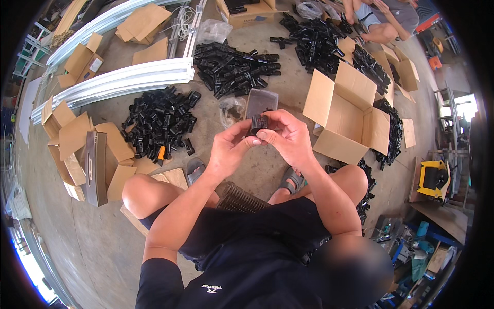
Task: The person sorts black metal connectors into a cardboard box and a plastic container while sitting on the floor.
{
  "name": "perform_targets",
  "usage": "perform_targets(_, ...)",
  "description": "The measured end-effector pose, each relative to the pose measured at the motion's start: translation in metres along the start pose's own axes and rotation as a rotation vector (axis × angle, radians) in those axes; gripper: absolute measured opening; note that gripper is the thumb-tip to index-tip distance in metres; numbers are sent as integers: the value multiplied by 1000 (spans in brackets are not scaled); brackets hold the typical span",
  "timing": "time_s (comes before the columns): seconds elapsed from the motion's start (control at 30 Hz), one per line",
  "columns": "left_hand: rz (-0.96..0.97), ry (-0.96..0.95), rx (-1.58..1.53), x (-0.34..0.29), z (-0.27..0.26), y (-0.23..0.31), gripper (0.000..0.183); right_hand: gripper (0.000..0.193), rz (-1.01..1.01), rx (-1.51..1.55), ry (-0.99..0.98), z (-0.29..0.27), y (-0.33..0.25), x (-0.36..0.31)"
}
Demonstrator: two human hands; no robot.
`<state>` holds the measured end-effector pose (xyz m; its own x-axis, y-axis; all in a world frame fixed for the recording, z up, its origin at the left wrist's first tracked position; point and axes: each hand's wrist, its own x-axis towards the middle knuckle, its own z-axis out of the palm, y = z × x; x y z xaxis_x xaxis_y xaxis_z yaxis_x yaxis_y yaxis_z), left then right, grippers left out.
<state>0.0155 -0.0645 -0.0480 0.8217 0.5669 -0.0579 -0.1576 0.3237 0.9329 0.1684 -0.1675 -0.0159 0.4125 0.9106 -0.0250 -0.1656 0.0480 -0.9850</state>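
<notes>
A small black plastic fitting [259, 122] is held up between both hands in front of my knees. My left hand [230, 149] grips its left side with thumb and fingers. From the other side my right hand [289, 138] pinches it, the thumb pressed on its lower front. Just beyond the hands sits a grey plastic tray [262, 98], partly hidden by my fingers. A clear plastic bag [232, 110] lies left of the tray. Heaps of similar black parts [159, 119] lie on the floor to the left, and more black parts [231, 67] lie farther ahead.
An open cardboard box [350, 113] stands at right, another box [77, 149] at left with a long grey-brown bar [96, 170]. White metal profiles [123, 80] stretch across the far left. A coil spring [242, 198] lies between my legs. Another person [381, 23] sits at the far right.
</notes>
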Motion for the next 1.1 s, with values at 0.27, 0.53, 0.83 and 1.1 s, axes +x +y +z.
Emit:
perform_targets(0.27,-46,39,190,-1,-1,0,40,33,-142,-57,-6,2,0,1)
perform_targets(0.53,40,103,77,2,5,-3,41,36,-60,14,11,-8,2,7)
perform_targets(0.83,78,152,133,-1,3,-7,41,40,46,32,32,-3,10,9)
perform_targets(1.1,73,185,140,3,2,-9,41,38,137,247,36,-6,18,11)
